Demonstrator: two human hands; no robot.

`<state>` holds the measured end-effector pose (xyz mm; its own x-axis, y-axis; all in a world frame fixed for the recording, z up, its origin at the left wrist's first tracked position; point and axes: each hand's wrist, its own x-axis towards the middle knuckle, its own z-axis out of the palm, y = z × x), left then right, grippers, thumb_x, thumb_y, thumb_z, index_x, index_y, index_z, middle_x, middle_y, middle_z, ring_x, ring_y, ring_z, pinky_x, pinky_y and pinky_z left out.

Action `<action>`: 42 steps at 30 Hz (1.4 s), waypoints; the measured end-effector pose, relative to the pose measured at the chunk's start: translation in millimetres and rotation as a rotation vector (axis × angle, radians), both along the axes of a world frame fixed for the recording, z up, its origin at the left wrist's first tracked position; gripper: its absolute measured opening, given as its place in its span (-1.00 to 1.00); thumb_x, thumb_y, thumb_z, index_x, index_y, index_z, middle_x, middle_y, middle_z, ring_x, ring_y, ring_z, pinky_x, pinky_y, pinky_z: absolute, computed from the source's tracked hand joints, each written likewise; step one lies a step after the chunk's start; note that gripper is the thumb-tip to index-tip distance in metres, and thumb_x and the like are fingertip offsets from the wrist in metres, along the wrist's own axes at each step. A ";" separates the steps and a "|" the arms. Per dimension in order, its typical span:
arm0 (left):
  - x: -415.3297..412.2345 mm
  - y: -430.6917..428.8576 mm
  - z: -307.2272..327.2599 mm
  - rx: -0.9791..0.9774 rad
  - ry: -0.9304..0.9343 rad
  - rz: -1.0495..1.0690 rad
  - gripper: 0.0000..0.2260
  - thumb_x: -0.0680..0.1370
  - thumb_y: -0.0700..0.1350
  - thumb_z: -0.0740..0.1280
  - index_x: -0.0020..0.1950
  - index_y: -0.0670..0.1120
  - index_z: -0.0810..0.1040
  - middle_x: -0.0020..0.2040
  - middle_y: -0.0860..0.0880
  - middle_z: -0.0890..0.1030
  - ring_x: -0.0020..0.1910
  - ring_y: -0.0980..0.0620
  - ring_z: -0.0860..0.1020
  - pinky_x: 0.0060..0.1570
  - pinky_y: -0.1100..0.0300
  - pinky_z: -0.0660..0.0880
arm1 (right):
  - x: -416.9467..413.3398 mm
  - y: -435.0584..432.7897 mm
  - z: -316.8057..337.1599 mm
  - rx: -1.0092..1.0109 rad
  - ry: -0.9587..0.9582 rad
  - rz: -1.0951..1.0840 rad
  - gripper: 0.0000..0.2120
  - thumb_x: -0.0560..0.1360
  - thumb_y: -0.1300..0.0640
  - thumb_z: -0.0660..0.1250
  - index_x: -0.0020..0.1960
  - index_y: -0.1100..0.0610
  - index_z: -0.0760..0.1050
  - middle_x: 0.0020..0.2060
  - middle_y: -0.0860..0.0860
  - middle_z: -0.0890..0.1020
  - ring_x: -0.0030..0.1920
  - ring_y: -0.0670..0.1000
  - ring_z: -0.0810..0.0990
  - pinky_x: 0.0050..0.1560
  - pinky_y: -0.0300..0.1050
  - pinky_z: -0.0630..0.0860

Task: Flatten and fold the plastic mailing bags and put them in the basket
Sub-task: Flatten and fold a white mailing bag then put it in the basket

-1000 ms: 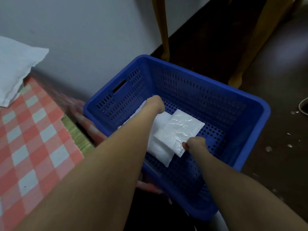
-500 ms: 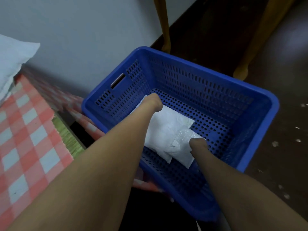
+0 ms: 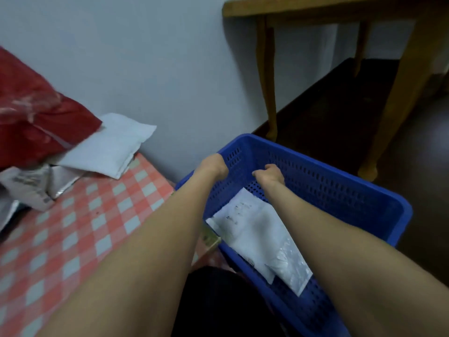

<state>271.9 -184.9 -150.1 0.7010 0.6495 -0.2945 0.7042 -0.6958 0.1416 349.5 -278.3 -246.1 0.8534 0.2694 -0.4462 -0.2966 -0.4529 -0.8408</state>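
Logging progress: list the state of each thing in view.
basket, upright, holding two bags.
white mailing bag, folded flat in the basket.
clear bag, flat, overlapping the white one.
red bag, crumpled, not yet folded.
left hand, at the basket rim, grip hidden.
right hand, loosely curled, empty.

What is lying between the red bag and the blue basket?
In the head view, a white bag lies partly under the red bag, then bare checked cloth up to the basket.
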 end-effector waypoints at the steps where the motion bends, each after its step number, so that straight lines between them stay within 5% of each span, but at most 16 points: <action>1: -4.6 4.4 0.6 0.006 -0.037 0.019 -0.78 0.56 -0.25 0.19 0.17 -0.25 0.49 0.14 -0.19 0.56 0.09 -0.16 0.54 0.06 0.05 0.46 | -1.7 2.9 10.0 0.010 -0.012 0.005 -0.46 0.52 0.05 0.29 0.47 0.06 0.27 0.36 0.11 0.40 0.29 0.19 0.42 0.20 0.05 0.46; 5: -53.2 28.0 35.1 0.083 -0.210 0.121 -0.63 0.56 -0.23 0.18 0.37 -0.15 0.41 0.36 -0.15 0.46 0.33 -0.15 0.44 0.27 0.05 0.39 | -26.6 39.1 59.8 0.087 -0.075 0.066 -0.45 0.50 0.03 0.33 0.45 0.07 0.30 0.38 0.10 0.39 0.33 0.19 0.39 0.23 0.07 0.45; 25: -279.3 136.0 127.3 0.323 -0.530 0.502 -0.72 0.56 -0.13 0.16 0.25 -0.05 0.49 0.25 -0.09 0.52 0.22 -0.12 0.50 0.17 0.03 0.46 | -226.7 203.7 192.3 0.299 -0.268 0.537 -0.41 0.46 0.02 0.38 0.43 0.12 0.32 0.38 0.06 0.42 0.37 0.14 0.38 0.30 -0.02 0.35; 27: -289.0 142.5 134.5 0.349 -0.562 0.518 -0.74 0.56 -0.10 0.18 0.20 -0.04 0.52 0.22 -0.08 0.54 0.18 -0.12 0.52 0.12 0.04 0.48 | -242.3 213.1 202.5 0.319 -0.286 0.578 -0.49 0.46 0.03 0.39 0.36 0.12 0.39 0.28 0.09 0.50 0.27 0.13 0.47 0.23 -0.01 0.41; 31: -316.2 150.2 146.7 0.474 -0.588 0.609 -0.75 0.54 -0.17 0.18 0.18 -0.06 0.51 0.22 -0.08 0.48 0.23 -0.12 0.45 0.09 0.00 0.43 | -286.5 223.1 213.5 0.349 -0.136 0.839 -0.86 0.47 0.14 0.39 0.00 0.10 0.51 -0.18 0.05 0.56 -0.25 0.00 0.50 -0.28 -0.17 0.43; 35: -356.1 161.6 153.0 0.566 -0.639 0.738 -0.73 0.54 -0.22 0.11 0.15 -0.08 0.50 0.20 -0.10 0.50 0.22 -0.14 0.44 0.10 -0.03 0.41 | -352.1 225.5 211.2 0.273 -0.096 1.192 -0.93 0.53 0.17 0.27 -0.11 0.06 0.51 -0.24 0.00 0.61 -0.34 -0.07 0.51 -0.25 -0.23 0.41; 42: -428.7 177.3 144.4 0.588 -0.435 1.009 -0.65 0.57 -0.10 0.12 0.34 -0.12 0.39 0.35 -0.14 0.42 0.35 -0.17 0.34 0.28 -0.13 0.25 | -449.4 243.7 196.8 0.336 -0.080 1.297 -0.80 0.57 0.24 0.24 -0.23 0.13 0.41 -0.30 0.12 0.49 -0.32 0.06 0.42 -0.21 -0.06 0.39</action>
